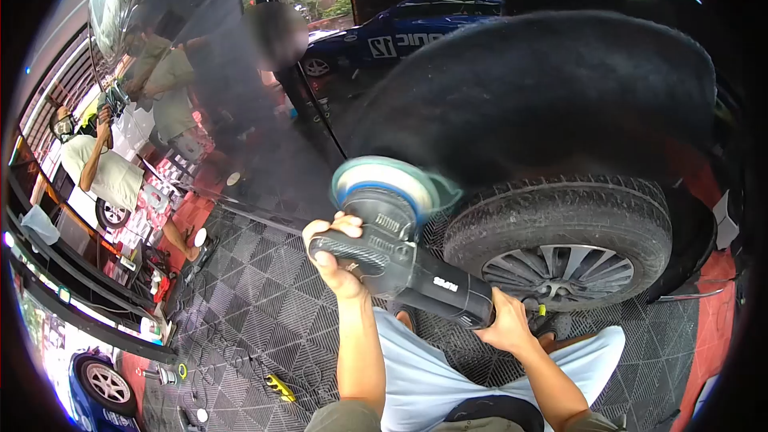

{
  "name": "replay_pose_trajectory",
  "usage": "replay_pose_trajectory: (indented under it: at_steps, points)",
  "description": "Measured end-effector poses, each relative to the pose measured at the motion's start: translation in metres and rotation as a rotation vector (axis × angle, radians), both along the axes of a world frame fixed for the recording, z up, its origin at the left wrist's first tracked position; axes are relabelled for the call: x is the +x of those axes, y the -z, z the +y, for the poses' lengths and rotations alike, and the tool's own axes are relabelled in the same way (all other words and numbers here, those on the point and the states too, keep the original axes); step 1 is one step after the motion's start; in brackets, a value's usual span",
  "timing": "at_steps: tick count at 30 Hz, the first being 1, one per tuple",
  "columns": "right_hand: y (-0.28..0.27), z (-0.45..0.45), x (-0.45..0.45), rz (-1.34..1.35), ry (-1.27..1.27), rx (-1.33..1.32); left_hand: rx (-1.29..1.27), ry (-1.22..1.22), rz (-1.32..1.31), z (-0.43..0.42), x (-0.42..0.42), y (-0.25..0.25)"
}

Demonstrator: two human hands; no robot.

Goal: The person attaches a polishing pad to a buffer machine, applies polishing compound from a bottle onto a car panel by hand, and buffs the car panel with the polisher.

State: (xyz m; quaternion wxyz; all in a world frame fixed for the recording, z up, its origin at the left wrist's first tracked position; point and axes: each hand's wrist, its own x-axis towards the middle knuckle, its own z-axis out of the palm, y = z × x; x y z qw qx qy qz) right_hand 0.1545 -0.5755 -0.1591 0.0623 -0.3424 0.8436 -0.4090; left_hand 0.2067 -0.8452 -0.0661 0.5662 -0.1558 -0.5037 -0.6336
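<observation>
A black power polisher [400,264] with a round pale pad [390,184] is held in both hands. My left hand [340,252] wraps round its front handle, near the head. My right hand [508,322] grips the rear end of the body. The pad lies against or close to the dark car panel [264,136]; whether it touches is unclear. To the right of the pad is the car's wheel [560,248], under the dark wheel arch [560,88].
A person [108,164] stands at the left beside a car, holding a tool. The tiled floor [240,296] bears cables and a yellow object [280,388]. A blue car [400,28] is at the back, and another car's wheel [106,384] is at the lower left.
</observation>
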Motion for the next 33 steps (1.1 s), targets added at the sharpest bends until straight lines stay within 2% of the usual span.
replay_pose_trajectory:
  at_steps: [5, 8, 11, 18, 24, 33]
  points:
    - [-0.005, 0.011, 0.031, -0.024, -0.086, 0.06, 0.106, -0.047, -0.007, 0.012, 0.049, 0.016]
    - [-0.003, 0.012, 0.051, -0.035, -0.143, 0.049, 0.101, -0.1, 0.006, 0.018, 0.079, 0.017]
    - [-0.003, 0.015, 0.072, -0.049, -0.204, 0.06, 0.064, -0.086, 0.126, 0.027, 0.108, 0.015]
    - [0.011, 0.005, 0.115, -0.059, -0.348, -0.001, 0.036, -0.268, 0.065, 0.032, 0.188, 0.026]
    - [0.006, -0.007, 0.137, -0.078, -0.56, 0.179, 0.21, -0.369, 0.059, 0.03, 0.261, 0.061]
    - [0.032, -0.021, 0.15, -0.062, -0.721, 0.194, 0.434, -0.38, 0.025, 0.04, 0.314, 0.106]
